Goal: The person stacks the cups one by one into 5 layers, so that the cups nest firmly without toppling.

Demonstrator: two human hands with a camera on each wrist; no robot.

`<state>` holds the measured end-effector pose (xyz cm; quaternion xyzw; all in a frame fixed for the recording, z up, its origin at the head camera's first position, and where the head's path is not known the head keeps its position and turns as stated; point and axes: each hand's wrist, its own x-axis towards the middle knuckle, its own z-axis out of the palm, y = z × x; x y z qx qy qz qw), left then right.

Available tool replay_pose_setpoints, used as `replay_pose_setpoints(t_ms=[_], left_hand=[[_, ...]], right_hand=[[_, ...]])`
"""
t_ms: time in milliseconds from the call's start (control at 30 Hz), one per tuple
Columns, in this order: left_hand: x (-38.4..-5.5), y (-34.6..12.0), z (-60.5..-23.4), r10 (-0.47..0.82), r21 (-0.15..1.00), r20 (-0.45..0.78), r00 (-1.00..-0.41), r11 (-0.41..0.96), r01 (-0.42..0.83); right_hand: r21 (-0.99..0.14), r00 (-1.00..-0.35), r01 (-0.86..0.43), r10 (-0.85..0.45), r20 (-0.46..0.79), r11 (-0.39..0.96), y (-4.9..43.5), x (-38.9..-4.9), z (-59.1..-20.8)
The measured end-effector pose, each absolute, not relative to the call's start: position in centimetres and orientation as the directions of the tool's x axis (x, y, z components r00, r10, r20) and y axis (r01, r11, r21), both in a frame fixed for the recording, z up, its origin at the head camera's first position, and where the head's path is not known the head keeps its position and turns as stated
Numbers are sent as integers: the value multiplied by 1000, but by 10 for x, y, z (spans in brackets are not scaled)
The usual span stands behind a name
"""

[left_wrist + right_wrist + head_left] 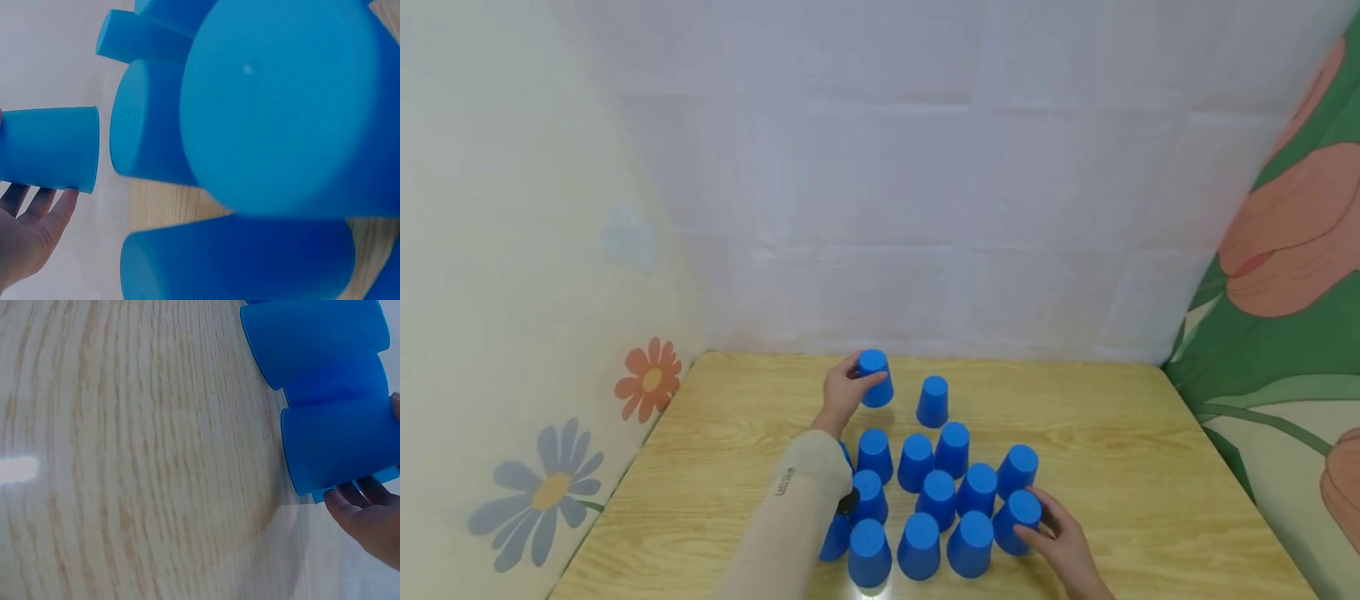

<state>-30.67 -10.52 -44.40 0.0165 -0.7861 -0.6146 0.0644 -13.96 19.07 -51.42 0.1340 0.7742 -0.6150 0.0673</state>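
My left hand [841, 392] is stretched to the back of the table and grips an upside-down blue cup [877, 382] by its sides. In the left wrist view, that cup [53, 150] is held clear of the tabletop, its rim level above the other cups' bases. At the front right of the group, my right hand [1063, 546] holds another inverted blue cup [1017, 523] between thumb and fingers. The right wrist view shows the fingers [350, 515] around this cup [344, 444], close against neighbouring cups. Several more blue cups [919, 546] stand upside down between the hands.
One blue cup [933, 402] stands apart behind the group, right of the raised one. My left sleeve [786, 517] covers part of the cups at the left. A white cloth [887, 208] hangs behind the wooden table [1112, 467]; patterned panels [1285, 333] flank it.
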Motion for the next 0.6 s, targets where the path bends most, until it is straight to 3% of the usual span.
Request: replay_pose_setpoints(t_ms=[600], left_hand=[[-312, -83, -453, -57, 965, 53, -997, 261, 36]], right_hand=[[-947, -975, 205, 132, -177, 246, 192, -140, -523]])
